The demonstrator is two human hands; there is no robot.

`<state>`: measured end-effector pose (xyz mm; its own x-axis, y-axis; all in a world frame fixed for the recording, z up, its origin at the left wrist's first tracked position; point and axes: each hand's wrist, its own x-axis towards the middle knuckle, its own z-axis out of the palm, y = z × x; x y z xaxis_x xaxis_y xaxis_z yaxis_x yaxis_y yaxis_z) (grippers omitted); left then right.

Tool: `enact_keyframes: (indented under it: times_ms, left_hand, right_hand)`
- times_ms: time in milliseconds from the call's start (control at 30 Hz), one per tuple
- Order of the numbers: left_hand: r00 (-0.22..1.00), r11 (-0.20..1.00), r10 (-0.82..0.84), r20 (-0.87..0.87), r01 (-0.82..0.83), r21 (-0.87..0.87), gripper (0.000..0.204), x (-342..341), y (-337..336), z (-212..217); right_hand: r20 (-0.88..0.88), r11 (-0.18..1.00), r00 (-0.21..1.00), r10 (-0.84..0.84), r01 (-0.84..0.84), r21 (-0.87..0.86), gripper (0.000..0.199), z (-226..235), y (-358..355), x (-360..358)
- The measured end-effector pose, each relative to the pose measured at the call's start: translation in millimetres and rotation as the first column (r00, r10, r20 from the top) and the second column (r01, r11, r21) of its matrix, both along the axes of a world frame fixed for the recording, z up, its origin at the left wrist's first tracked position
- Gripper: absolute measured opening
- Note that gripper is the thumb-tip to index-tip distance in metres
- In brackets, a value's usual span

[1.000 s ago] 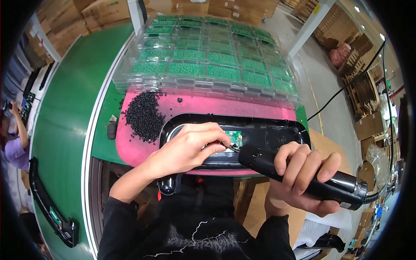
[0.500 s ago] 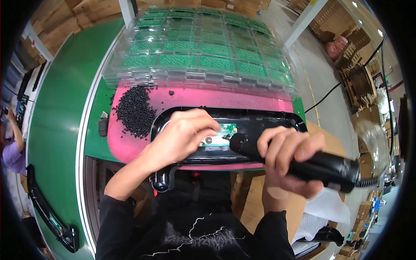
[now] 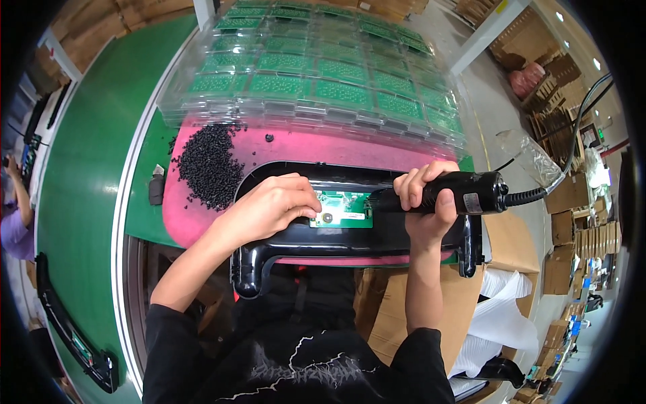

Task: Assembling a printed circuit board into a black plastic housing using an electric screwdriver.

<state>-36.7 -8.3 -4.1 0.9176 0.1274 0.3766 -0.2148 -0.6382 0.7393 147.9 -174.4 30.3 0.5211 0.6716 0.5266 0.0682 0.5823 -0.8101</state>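
Note:
A green circuit board [image 3: 346,221] lies inside a long, glossy black plastic housing [image 3: 336,247] in front of me. My left hand [image 3: 279,207] is closed, thumb and fingers pinched together at the board's left edge; whatever is between the fingertips is too small to make out. In my right hand [image 3: 431,195] is a black electric screwdriver [image 3: 474,193], held nearly level, its tip end at the board's right edge. The fingers wrap around its body, and a coiled cord leaves its rear end.
Under the housing is a pink mat [image 3: 309,148], with a heap of small black parts [image 3: 208,165] at its left. Clear trays [image 3: 316,111] of green boards are stacked behind. Left runs a green conveyor [image 3: 87,222] carrying another black housing [image 3: 74,330]. An open cardboard box [image 3: 431,303] stands at lower right.
My right hand has raised the screwdriver's rear end, bringing the tool nearly level. My left hand has settled at the board's left edge, uncovering more of the board.

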Motion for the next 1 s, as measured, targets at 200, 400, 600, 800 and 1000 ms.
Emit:
enact_keyframes:
  times_ms: [200, 400, 600, 800, 1000]
  left_hand:
    - [1.0, 0.998, 0.026, -0.017, -0.025, 0.053, 0.01, 1.0, 1.7, -1.0]
    - [0.998, 0.991, 0.056, -0.029, -0.052, 0.127, 0.013, 2.8, 2.7, 1.1]
    - [0.999, 0.957, 0.007, -0.048, 0.007, 0.291, 0.018, 1.9, -1.4, -1.2]
    - [0.988, 0.929, 0.043, -0.148, 0.015, 0.37, 0.025, 1.6, -2.0, -0.5]
    - [0.995, 0.949, 0.038, -0.097, -0.005, 0.315, 0.023, 1.5, -1.4, -5.9]
  right_hand:
    - [0.011, 0.999, 1.0, 0.018, -0.017, -0.031, 0.036, 1.5, 0.7, 0.0]
    - [-0.041, 0.993, 0.996, 0.076, -0.079, -0.083, 0.038, 3.3, 8.0, 5.7]
    - [-0.064, 0.977, 0.981, 0.184, -0.19, -0.093, 0.037, 7.8, 17.3, 6.7]
    - [-0.111, 0.968, 0.965, 0.238, -0.246, -0.059, 0.035, 3.3, 19.5, 6.4]
    - [-0.001, 0.988, 0.997, 0.073, -0.073, -0.135, 0.043, 9.5, 16.8, -11.1]
